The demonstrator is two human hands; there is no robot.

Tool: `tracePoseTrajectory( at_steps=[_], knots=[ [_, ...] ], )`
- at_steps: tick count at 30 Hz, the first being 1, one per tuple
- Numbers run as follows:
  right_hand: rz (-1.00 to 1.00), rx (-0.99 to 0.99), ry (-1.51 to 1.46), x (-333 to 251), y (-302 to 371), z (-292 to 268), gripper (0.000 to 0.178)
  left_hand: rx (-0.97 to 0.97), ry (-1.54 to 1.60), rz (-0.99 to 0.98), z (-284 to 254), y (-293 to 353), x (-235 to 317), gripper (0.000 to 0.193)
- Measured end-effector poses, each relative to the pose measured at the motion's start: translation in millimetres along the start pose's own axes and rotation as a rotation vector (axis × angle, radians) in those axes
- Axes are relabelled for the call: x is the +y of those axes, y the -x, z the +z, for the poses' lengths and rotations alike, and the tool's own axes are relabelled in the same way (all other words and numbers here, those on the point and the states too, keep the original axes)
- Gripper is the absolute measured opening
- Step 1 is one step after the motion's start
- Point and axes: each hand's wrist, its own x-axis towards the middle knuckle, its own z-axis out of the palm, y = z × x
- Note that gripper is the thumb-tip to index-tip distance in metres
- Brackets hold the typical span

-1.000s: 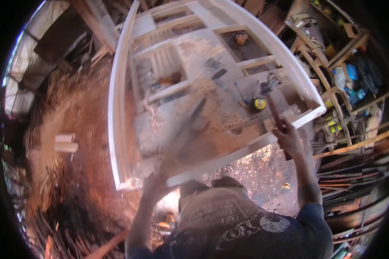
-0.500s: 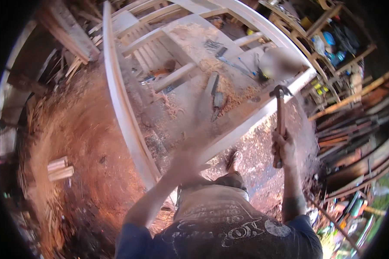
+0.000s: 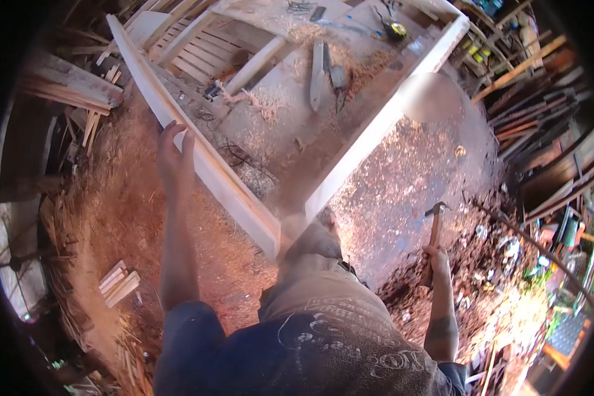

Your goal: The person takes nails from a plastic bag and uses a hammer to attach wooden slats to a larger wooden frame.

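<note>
Biggest thing in view: the big pale wooden frame w/ long planed rails (image 3: 244, 198), sitting on a sawdust-covered worktop (image 3: 290, 125) & taking up most of the upper half. Its near corner is pointing right at the person's body. The floor around it is carpeted in reddish wood shavings (image 3: 105, 218), w/ stacks of scrap timber (image 3: 66, 86) along the left edge and more lumber on the right.

Next down: the left hand (image 3: 173, 155) is hanging in the air w/ fingers spread, gripping nothing, just beside the frame's left rail but prob not touching it. The right hand (image 3: 435, 259) is wrapping tight around the wooden handle of a claw hammer (image 3: 435, 224), head up, well apart from the frame, over the floor on the right.

Small stuff: a yellow tape measure (image 3: 395, 29) & a few loose tools are lying on the worktop's far end.

IMO for good hammering here, that free hand should be bracing the rail flat, fingers away from the strike spot, & the swing should be coming square onto the joint so the soft wood isn't denting.
</note>
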Motion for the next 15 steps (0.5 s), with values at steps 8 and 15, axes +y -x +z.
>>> tracePoseTrajectory(
  at_steps=[8, 15],
  knots=[
    [0.121, 0.247, 0.113, 318, 32, -62, 0.013, -0.545, 0.011, 0.476, -13, 26, 39, 0.040],
    [0.333, 0.235, -0.410, 437, 184, 32, 0.023, -1.042, -0.301, 1.006, -5, 25, 17, 0.055]
  ],
)
